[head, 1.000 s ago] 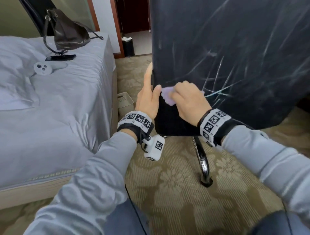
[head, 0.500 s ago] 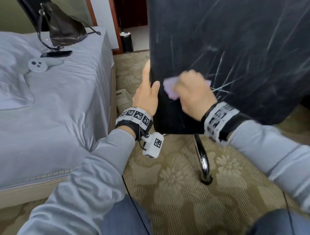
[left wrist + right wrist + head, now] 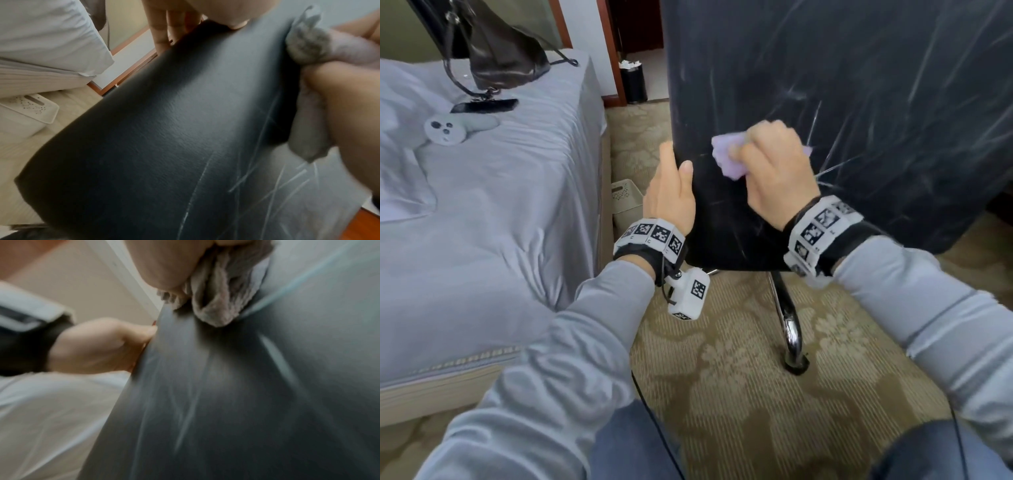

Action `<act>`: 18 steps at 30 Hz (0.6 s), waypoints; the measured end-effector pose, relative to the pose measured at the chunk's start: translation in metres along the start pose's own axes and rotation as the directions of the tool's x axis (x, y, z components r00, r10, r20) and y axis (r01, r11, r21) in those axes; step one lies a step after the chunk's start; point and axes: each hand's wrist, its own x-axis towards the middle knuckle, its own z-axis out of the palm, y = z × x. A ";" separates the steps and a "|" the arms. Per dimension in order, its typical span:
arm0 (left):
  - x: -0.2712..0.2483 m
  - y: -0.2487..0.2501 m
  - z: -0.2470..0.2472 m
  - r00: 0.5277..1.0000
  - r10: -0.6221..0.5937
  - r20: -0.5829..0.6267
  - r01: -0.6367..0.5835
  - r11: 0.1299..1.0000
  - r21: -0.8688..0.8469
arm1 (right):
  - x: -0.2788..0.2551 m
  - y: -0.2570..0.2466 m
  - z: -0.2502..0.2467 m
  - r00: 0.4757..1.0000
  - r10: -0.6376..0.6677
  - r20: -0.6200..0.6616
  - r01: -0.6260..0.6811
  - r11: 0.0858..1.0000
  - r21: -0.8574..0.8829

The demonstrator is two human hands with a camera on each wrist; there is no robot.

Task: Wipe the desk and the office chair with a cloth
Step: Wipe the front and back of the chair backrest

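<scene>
The black office chair back (image 3: 842,113), streaked with pale scratches, fills the upper right of the head view. My right hand (image 3: 774,171) grips a bunched lilac cloth (image 3: 726,157) and presses it against the chair back near its left edge. In the right wrist view the cloth (image 3: 222,293) is crumpled under my palm on the dark chair back (image 3: 226,402). My left hand (image 3: 671,195) grips the chair's left edge, thumb on the near face and fingers round the far side. The left wrist view shows the chair back (image 3: 164,138) and those fingers (image 3: 162,32) behind the edge.
A bed with grey sheets (image 3: 482,205) stands close on the left, with a dark bag (image 3: 500,51) and a white controller (image 3: 445,130) on it. A small white bin (image 3: 625,198) sits between bed and chair. The chrome chair leg (image 3: 789,318) stands on patterned carpet.
My right hand has slid the cloth up and to the right over the chair back. The left hand keeps its hold on the chair's edge.
</scene>
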 end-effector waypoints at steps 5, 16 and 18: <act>-0.004 -0.007 0.012 0.993 -0.073 -0.098 0.060 0.990 -0.130 | -0.089 -0.018 0.014 0.902 -0.085 0.424 0.086 0.996 0.018; -0.027 -0.016 0.035 0.958 -0.288 0.003 0.288 0.956 -0.065 | -0.021 0.012 -0.020 0.974 0.126 0.189 -0.112 0.990 -0.082; -0.025 -0.019 0.034 0.955 -0.297 0.000 0.296 0.953 -0.057 | -0.062 -0.002 -0.003 0.926 0.056 0.374 -0.052 0.998 -0.022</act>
